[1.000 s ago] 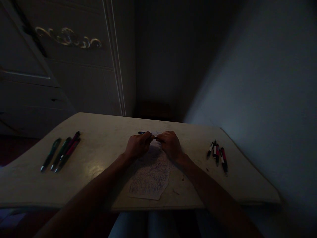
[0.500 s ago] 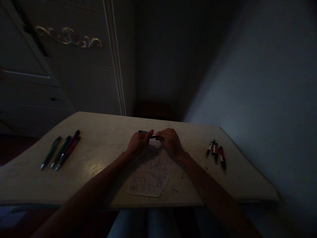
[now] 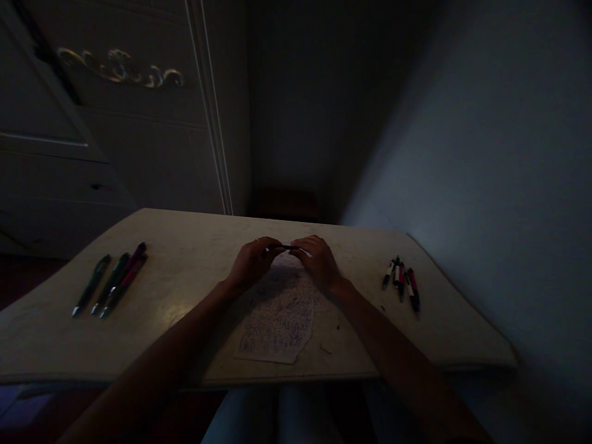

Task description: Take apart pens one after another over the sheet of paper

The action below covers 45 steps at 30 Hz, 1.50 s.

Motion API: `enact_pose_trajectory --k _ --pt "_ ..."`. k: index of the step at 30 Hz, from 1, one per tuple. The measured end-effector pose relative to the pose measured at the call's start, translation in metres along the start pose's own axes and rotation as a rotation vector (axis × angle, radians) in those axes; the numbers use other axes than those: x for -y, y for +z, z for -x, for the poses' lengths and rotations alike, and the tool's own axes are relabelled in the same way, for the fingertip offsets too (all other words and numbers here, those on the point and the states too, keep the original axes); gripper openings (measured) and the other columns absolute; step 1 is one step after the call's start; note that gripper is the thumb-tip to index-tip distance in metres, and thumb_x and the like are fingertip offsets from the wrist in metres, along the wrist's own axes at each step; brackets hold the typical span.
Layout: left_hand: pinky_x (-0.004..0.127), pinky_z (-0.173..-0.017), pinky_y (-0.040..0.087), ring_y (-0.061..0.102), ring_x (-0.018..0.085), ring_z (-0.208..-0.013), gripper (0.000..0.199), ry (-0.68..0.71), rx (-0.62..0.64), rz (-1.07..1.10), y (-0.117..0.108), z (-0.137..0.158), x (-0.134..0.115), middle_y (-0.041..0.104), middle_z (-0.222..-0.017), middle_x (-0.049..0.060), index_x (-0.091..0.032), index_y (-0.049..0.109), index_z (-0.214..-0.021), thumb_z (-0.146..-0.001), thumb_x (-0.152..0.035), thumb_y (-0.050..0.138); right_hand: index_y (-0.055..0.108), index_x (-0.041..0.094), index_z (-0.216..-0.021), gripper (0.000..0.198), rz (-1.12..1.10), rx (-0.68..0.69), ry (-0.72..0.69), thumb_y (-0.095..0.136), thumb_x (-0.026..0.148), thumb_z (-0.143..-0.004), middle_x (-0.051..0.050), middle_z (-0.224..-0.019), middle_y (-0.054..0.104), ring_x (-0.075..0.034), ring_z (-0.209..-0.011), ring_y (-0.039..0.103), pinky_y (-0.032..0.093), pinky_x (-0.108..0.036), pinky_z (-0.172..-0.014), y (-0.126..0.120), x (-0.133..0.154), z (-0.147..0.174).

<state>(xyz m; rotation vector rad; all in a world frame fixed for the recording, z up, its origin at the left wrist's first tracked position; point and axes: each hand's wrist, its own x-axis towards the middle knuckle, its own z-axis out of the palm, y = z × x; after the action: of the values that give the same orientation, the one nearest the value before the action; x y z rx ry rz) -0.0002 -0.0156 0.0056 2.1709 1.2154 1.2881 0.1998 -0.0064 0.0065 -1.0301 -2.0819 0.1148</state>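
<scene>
Two hands meet at 12 o'clock, taking the scribbled paper [image 3: 277, 320] as the clock's centre. The left hand [image 3: 253, 262] and the right hand [image 3: 319, 262] each pinch an end of one slim dark thing, seemingly a dark pen [image 3: 287, 247], held crosswise over the paper's far end. Thumbs and fingers are closed on it; whether it is whole or in two parts is too dim to tell.

The chief risk, I judge, is there: an uneven pull or twist could make it slip, or fling a small part off across the table [image 3: 194, 246]. In this poor light, a dropped piece could pass for the dark specks [image 3: 338, 327] at 4 o'clock. Four pens [image 3: 111, 282] lie towards 9 o'clock and an overlapping cluster [image 3: 401, 282] towards 3; a careless forearm sweep could set either rolling.
</scene>
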Motion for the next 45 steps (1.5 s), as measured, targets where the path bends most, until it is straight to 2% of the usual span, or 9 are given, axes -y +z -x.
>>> enact_pose_trajectory --k 8,11,14,16,21,28,32,37,45 --pt "0.024 -0.048 0.033 0.05 0.011 -0.042 0.062 -0.105 0.049 -0.119 -0.002 0.002 -0.006 0.053 -0.044 0.002 -0.016 0.056 -0.048 -0.095 -0.054 0.041 0.074 0.022 -0.097 0.013 -0.05 -0.029 -0.072 0.069 0.03 -0.087 -0.007 -0.1 0.076 -0.023 -0.095 0.066 0.048 -0.038 -0.088 0.002 -0.002 0.0" --pt "0.023 -0.05 0.037 0.054 0.012 -0.045 0.056 -0.141 0.067 -0.093 -0.004 0.002 -0.008 0.06 -0.052 0.003 -0.015 0.064 -0.06 -0.095 -0.053 0.041 0.074 0.021 -0.098 0.016 -0.059 -0.029 -0.067 0.067 0.032 -0.089 -0.007 -0.099 0.075 -0.023 -0.094 0.065 0.048 -0.039 -0.088 0.001 -0.003 0.001" --pt "0.022 -0.051 0.041 0.058 0.011 -0.05 0.039 -0.128 0.032 -0.043 -0.003 0.001 -0.005 0.071 -0.076 0.004 -0.016 0.068 -0.103 -0.09 -0.05 0.054 0.074 0.021 -0.098 0.021 -0.044 -0.016 -0.042 0.063 0.037 -0.091 -0.007 -0.097 0.075 -0.023 -0.093 0.065 0.048 -0.038 -0.087 0.002 -0.004 0.002" --pt "0.021 -0.051 0.043 0.058 0.01 -0.051 0.043 -0.078 -0.001 -0.016 -0.001 0.0 0.0 0.073 -0.086 0.005 -0.017 0.061 -0.118 -0.086 -0.046 0.062 0.073 0.02 -0.098 0.024 -0.037 0.008 -0.031 0.059 0.039 -0.094 -0.008 -0.097 0.075 -0.022 -0.092 0.065 0.048 -0.038 -0.087 0.004 -0.004 0.002" --pt "0.021 -0.056 0.045 0.06 0.011 -0.057 0.025 0.018 -0.025 -0.025 0.002 -0.001 0.01 0.073 -0.081 0.005 -0.016 0.068 -0.092 -0.088 -0.04 0.061 0.073 0.019 -0.097 0.025 -0.054 0.025 -0.048 0.057 0.037 -0.095 -0.008 -0.097 0.075 -0.022 -0.092 0.065 0.048 -0.037 -0.088 0.005 -0.004 0.003" --pt "0.02 -0.046 0.034 0.05 0.009 -0.043 0.053 -0.078 0.025 -0.083 -0.005 0.0 0.001 0.055 -0.045 0.0 -0.016 0.06 -0.058 -0.096 -0.049 0.044 0.074 0.021 -0.096 0.017 -0.071 -0.049 -0.094 0.065 0.035 -0.09 -0.007 -0.096 0.073 -0.023 -0.094 0.062 0.049 -0.038 -0.088 0.003 -0.004 0.002" --pt "0.019 -0.046 0.034 0.05 0.008 -0.044 0.049 -0.06 0.007 -0.064 -0.006 -0.001 0.002 0.058 -0.049 -0.001 -0.016 0.061 -0.06 -0.095 -0.047 0.049 0.074 0.022 -0.097 0.021 -0.079 -0.071 -0.08 0.06 0.037 -0.093 -0.008 -0.097 0.073 -0.022 -0.095 0.062 0.049 -0.038 -0.088 0.003 -0.003 0.001" --pt "0.021 -0.051 0.042 0.057 0.01 -0.054 0.028 -0.023 -0.021 -0.043 -0.004 -0.003 0.01 0.07 -0.071 0.002 -0.017 0.07 -0.086 -0.09 -0.042 0.06 0.074 0.022 -0.1 0.023 -0.036 -0.088 0.005 0.056 0.036 -0.096 -0.008 -0.098 0.072 -0.023 -0.096 0.062 0.049 -0.039 -0.089 -0.001 -0.007 0.0" --pt "0.021 -0.054 0.047 0.058 0.009 -0.057 0.015 0.048 -0.01 -0.025 -0.006 -0.004 0.016 0.071 -0.087 0.005 -0.017 0.072 -0.094 -0.087 -0.026 0.063 0.074 0.022 -0.101 0.026 0.028 -0.066 0.145 0.055 0.011 -0.089 -0.007 -0.094 0.067 -0.023 -0.095 0.058 0.047 -0.038 -0.088 0.001 -0.019 0.003"
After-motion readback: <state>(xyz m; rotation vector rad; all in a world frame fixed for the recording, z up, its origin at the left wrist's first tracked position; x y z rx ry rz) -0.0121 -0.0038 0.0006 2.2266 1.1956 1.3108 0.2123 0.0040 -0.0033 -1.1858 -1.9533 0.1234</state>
